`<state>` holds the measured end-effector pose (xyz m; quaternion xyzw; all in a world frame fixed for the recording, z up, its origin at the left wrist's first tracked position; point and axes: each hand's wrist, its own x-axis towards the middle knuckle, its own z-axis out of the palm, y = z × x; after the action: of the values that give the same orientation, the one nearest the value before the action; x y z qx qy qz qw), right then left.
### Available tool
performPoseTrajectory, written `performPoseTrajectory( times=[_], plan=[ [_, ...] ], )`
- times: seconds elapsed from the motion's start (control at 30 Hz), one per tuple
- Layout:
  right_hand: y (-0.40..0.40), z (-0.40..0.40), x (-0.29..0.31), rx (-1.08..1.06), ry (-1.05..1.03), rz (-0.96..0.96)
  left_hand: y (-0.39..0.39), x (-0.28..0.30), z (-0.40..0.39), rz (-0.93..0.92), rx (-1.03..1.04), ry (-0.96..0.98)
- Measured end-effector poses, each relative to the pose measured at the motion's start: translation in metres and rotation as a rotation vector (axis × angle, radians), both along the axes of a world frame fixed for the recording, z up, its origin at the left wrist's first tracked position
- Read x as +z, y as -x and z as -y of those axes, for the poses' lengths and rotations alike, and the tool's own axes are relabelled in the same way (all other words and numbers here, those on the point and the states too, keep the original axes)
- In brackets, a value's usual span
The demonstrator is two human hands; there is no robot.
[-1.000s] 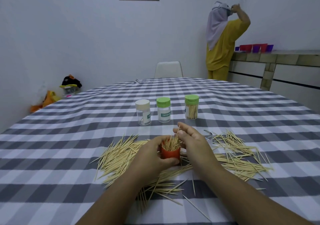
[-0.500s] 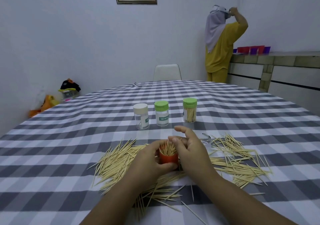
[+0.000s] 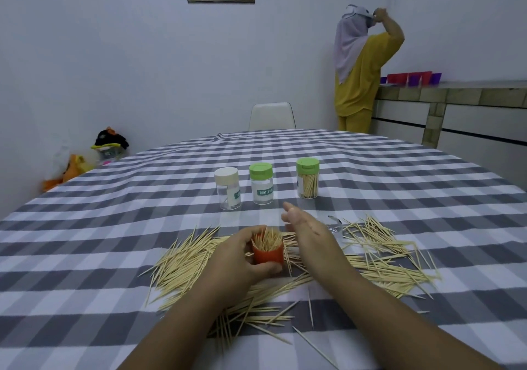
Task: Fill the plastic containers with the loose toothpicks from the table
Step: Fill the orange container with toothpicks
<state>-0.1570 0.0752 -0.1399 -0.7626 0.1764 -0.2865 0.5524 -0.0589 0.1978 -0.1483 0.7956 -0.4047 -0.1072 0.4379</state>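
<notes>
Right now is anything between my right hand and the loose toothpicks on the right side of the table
Nothing visible blocks it. The right hand hovers open beside the orange container that the left hand grips, and the toothpicks lie uncovered just to its right.

A broad heap of loose toothpicks [image 3: 196, 258] covers the near middle of the worktop [image 3: 85, 249], running from left of centre across to the right, so no flat path lies there. In its middle stands an orange container [image 3: 268, 255] with toothpicks upright in it, gripped by the left hand [image 3: 236, 258]; the right hand [image 3: 308, 235] sits just beside it on the right. Farther off, three capped containers stand in a row: a cream-lidded one [image 3: 227, 188], a green-lidded one [image 3: 261, 183] and a second green-lidded one [image 3: 307, 178], with narrow gaps between them. A strip of bare cloth lies between row and heap. Left, right and far parts of the cloth offer open passage.
</notes>
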Motion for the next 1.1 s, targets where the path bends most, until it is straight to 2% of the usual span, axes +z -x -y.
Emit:
performPoseTrajectory(
  times=[0.1,0.2,0.33,0.5,0.7,0.93,1.1],
  plan=[
    [0.002,0.021,0.0,-0.098,0.086,-0.101,-0.001,0.002,-0.001,0.01,0.02,-0.012],
    [0.003,0.034,-0.003,-0.048,0.198,-0.264,0.001,0.004,-0.001,0.008,0.023,-0.021],
    [0.001,0.032,-0.006,0.046,0.477,-0.526,0.001,0.004,-0.001,0.014,0.031,-0.022],
    [-0.002,0.027,-0.006,0.06,0.661,-0.679,0.0,0.003,-0.002,0.016,0.03,-0.015],
    [-0.007,0.029,-0.005,0.002,0.851,-0.667,0.0,0.003,-0.002,0.043,0.042,-0.021],
    [-0.008,0.024,-0.009,0.052,0.826,-0.665,-0.001,0.003,-0.003,0.023,0.043,-0.013],
    [-0.014,0.025,-0.012,0.018,0.895,-0.578,-0.001,0.002,-0.002,0.027,0.039,-0.02]
  ],
)
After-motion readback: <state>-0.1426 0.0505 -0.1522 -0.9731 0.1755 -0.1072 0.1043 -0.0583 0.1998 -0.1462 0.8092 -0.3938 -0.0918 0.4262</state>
